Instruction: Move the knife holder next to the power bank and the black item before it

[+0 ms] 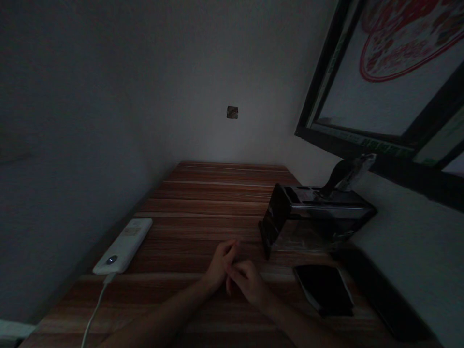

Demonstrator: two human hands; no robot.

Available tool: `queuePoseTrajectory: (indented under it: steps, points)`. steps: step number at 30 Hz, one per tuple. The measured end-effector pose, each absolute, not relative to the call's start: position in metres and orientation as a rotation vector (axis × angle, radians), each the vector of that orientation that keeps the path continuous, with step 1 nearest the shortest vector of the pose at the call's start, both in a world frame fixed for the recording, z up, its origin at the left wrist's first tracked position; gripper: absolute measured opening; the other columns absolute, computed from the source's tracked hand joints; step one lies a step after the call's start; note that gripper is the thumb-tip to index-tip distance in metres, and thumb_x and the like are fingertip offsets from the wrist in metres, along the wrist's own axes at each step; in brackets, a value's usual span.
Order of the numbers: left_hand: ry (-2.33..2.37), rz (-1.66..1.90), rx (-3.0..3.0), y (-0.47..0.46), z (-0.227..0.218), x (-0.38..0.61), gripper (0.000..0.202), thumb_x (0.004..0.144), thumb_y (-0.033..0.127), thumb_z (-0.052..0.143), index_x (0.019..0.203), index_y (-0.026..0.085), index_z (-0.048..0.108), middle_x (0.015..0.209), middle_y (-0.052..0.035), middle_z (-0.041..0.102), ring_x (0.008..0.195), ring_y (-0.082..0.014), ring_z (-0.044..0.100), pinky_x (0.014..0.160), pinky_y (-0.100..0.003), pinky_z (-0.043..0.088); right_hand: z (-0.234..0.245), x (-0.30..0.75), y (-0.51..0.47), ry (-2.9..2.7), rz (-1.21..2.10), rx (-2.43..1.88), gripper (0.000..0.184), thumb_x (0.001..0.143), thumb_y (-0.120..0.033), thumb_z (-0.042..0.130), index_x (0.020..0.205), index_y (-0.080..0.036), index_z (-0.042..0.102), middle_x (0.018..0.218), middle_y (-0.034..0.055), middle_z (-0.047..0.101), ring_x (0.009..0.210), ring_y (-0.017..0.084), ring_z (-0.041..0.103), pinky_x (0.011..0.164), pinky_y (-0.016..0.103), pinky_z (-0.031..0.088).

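In dim light, a long dark box [319, 222] stands upright at center right of the frame, its black end panel facing left and its long side see-through. A slot-like opening marks the left of its top, where a curved black piece [335, 176] rises toward the upper right, beside crumpled, glossy material [357, 171]. Just below the box, at lower right, a flat black item [322, 290], roughly four-sided with a paler left edge, lies face unmarked and slightly askew.
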State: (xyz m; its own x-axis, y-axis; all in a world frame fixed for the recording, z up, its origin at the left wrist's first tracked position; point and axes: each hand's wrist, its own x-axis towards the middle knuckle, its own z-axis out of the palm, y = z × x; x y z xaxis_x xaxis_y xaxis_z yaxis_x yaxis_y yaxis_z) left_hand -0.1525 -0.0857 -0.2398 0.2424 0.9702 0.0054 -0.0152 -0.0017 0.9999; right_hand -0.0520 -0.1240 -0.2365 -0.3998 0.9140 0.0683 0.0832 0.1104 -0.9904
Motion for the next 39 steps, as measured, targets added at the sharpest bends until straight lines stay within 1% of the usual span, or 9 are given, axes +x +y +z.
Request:
queuePoseTrajectory:
  steps: [4, 12, 22, 26, 32, 39]
  points:
    - [1.022, 1.045, 1.301, -0.0850, -0.2427, -0.1531, 0.043, 0.072, 0.056, 0.050, 0.055, 0.018, 0.041, 0.052, 0.0057, 0.034, 0.049, -0.0085, 0.030, 0.044, -0.019, 0.026, -0.2367, -0.0519, -0.1239, -1.639, 1.364, -0.988, 0.059, 0.083, -0.057, 0.038, 0.042, -0.018, 0.055, 0.040, -0.0007, 0.051, 0.042, 0.010, 0.049, 0.049, 0.021, 0.038]
    - [1.032, 1.048, 1.317, -0.0855, -0.2409, -0.1533, 0.042, 0.074, 0.053, 0.050, 0.054, 0.018, 0.040, 0.051, 0.0061, 0.032, 0.048, -0.0082, 0.029, 0.044, -0.019, 0.025, -0.2382, -0.0522, -0.1235, -1.632, 1.370, -0.969, 0.059, 0.083, -0.056, 0.038, 0.042, -0.017, 0.055, 0.041, -0.0005, 0.051, 0.042, 0.009, 0.048, 0.050, 0.022, 0.038]
    - [1.044, 1.057, 1.328, -0.0854, -0.2394, -0.1533, 0.043, 0.072, 0.056, 0.050, 0.056, 0.017, 0.041, 0.051, 0.0061, 0.032, 0.049, -0.0082, 0.029, 0.044, -0.019, 0.025, -0.2379, -0.0517, -0.1231, -1.646, 1.350, -0.987, 0.060, 0.083, -0.057, 0.037, 0.042, -0.017, 0.055, 0.040, -0.0006, 0.051, 0.041, 0.009, 0.048, 0.049, 0.021, 0.037]
    - [1.049, 1.061, 1.337, -0.0857, -0.2391, -0.1535, 0.043, 0.072, 0.055, 0.050, 0.055, 0.017, 0.041, 0.052, 0.0061, 0.031, 0.049, -0.0080, 0.029, 0.044, -0.019, 0.025, -0.2387, -0.0518, -0.1232, -1.632, 1.367, -0.980, 0.060, 0.082, -0.058, 0.038, 0.043, -0.016, 0.055, 0.041, -0.0005, 0.051, 0.042, 0.009, 0.049, 0.050, 0.021, 0.038]
    - [1.055, 1.052, 1.347, -0.0855, -0.2403, -0.1537, 0.041, 0.075, 0.051, 0.048, 0.054, 0.017, 0.040, 0.051, 0.0062, 0.032, 0.048, -0.0077, 0.029, 0.043, -0.019, 0.025, -0.2400, -0.0518, -0.1230, -1.619, 1.376, -0.988, 0.059, 0.082, -0.058, 0.039, 0.044, -0.017, 0.055, 0.041, -0.0005, 0.051, 0.041, 0.009, 0.048, 0.047, 0.021, 0.036]
    - [1.054, 1.051, 1.368, -0.0850, -0.2413, -0.1549, 0.039, 0.076, 0.049, 0.048, 0.056, 0.017, 0.040, 0.052, 0.0064, 0.031, 0.049, -0.0078, 0.029, 0.044, -0.018, 0.025, -0.2397, -0.0522, -0.1231, -1.636, 1.347, -0.992, 0.059, 0.082, -0.058, 0.039, 0.043, -0.017, 0.055, 0.041, -0.0006, 0.052, 0.042, 0.009, 0.049, 0.049, 0.021, 0.038]
